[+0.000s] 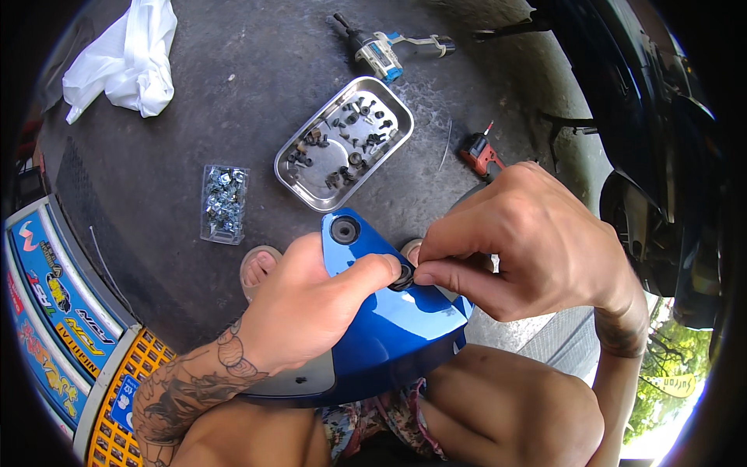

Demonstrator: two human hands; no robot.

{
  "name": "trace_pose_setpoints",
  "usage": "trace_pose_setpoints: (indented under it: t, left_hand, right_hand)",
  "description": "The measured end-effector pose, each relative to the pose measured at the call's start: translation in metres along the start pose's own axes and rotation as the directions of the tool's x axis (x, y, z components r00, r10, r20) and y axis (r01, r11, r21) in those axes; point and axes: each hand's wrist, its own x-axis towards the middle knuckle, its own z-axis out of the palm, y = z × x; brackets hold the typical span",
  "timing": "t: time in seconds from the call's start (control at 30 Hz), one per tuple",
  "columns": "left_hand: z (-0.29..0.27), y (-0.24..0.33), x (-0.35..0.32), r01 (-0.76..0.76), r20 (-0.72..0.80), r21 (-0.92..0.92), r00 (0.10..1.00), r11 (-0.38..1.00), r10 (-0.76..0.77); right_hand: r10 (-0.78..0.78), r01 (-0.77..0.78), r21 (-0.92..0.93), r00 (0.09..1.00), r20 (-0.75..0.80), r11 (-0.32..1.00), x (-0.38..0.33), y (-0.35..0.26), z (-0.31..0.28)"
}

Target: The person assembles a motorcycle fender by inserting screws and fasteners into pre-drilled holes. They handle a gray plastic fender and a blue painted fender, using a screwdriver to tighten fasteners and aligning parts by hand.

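Here's the blue panel (381, 342), glossy and tapered, lying across the lap over the thighs (506, 397), its narrow end pointing away from the body. The left hand (315, 303) has it by the left edge, thumb flat on top and stretched right up to a black grommet (401, 278); the fingers go out of sight underneath, so how far they curl I cannot tell. Over on the other side, the right hand (533, 241) is drawn into a close pinch, thumb and forefinger almost meeting at the grommet's right rim. A second grommet (345, 229) sits near the tip, untouched. As for handling — it looks like a light, thin shell, fairly stiff, its gloss likely slick under a sweaty palm and easy to scratch. The edges look the best hold, with a thumb close to the hole as support; the grommet itself looks like soft rubber, giving under a fingertip pinch at its lip. Out on the floor (257, 86), a metal tray (334, 148) carries small dark fasteners (377, 140), a clear box of metal clips (226, 202) lies to its left, and a teal-and-white power tool (379, 54) rests just beyond.
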Motion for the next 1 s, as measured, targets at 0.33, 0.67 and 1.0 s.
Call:
trace_pose_setpoints:
  t: [0.33, 0.67, 1.0]
  left_hand:
    - [0.003, -0.003, 0.006, 0.047, -0.044, 0.031, 0.998, 0.998, -0.045]
    - [0.002, -0.007, 0.007, 0.039, -0.062, 0.032, 0.997, 0.999, -0.037]
    - [0.006, -0.002, 0.003, 0.000, -0.082, -0.111, 0.997, 0.994, -0.009]
  right_hand:
    - [0.258, -0.251, -0.150, 0.966, 0.030, 0.956, -0.002, -0.026, 0.004]
    - [0.237, -0.238, -0.172, 0.971, -0.028, 0.956, -0.002, -0.027, 0.011]
    - [0.063, -0.118, -0.280, 0.978, -0.199, 0.953, -0.010, -0.025, 0.019]
